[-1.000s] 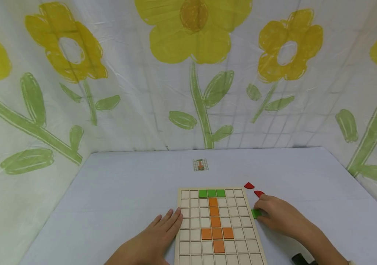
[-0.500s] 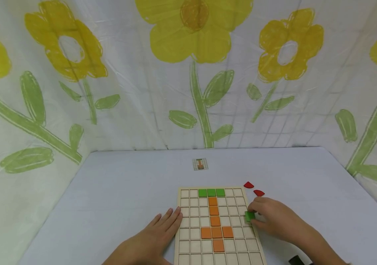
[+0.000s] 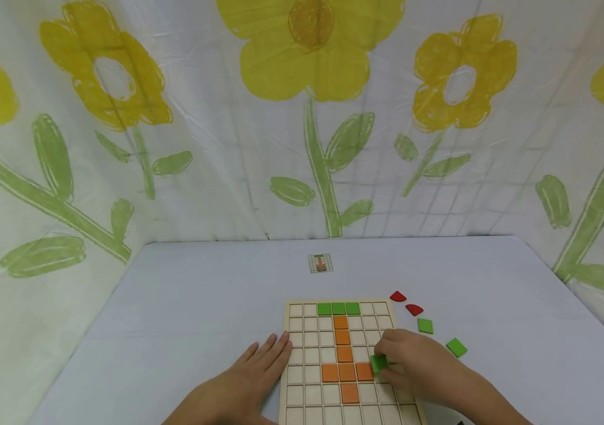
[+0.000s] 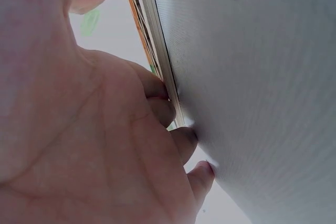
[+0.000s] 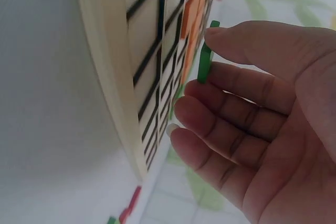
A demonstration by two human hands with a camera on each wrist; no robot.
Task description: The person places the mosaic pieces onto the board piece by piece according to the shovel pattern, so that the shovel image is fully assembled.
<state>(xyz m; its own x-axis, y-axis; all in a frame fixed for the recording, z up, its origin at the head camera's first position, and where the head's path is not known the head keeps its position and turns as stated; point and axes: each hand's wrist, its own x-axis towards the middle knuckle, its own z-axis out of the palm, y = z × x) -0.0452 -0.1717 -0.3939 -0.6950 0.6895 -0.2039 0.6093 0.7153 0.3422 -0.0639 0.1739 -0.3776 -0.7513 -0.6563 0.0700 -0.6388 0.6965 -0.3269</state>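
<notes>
My right hand pinches a green square tile over the right part of the wooden grid board, beside a short row of orange tiles. In the right wrist view the held green tile stands between thumb and fingertips, clear of the board. Stretched out flat, my left hand rests against the board's left edge. Its fingertips touch the board's side in the left wrist view. More orange tiles form a column up to three green tiles in the top row.
Right of the board lie two red quarter-round pieces and two loose green tiles. A small pattern card lies behind the board on the white table. A cloth with painted flowers hangs at the back.
From beside the board, my right hand has carried the green tile left, over the grid. Two loose green tiles have come into sight behind it. My left hand stays in place.
</notes>
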